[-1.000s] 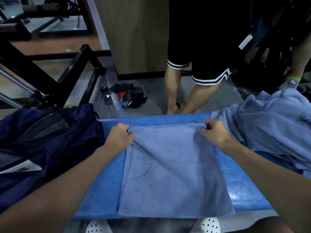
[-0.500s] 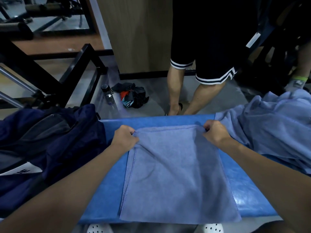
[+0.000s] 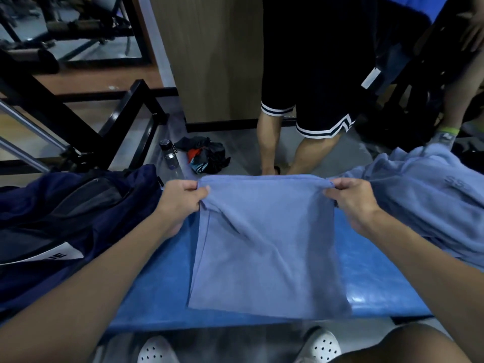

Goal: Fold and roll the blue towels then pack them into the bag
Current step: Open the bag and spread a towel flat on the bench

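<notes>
Left hand [image 3: 183,203] and right hand [image 3: 351,203] each pinch a far corner of the blue towel [image 3: 264,244], stretched crosswise between them; bag [image 3: 78,205] just beyond the left hand.

The towel [image 3: 264,244] lies on the bench [image 3: 162,292] (bag [image 3: 65,218] left, towel pile [image 3: 424,200] right).

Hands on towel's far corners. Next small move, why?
Probably fold the far edge over to the near edge: left hand and right hand pinch the lifted far corners of the light blue cloth towel; its near edge lies on the blue padded bench.
</notes>
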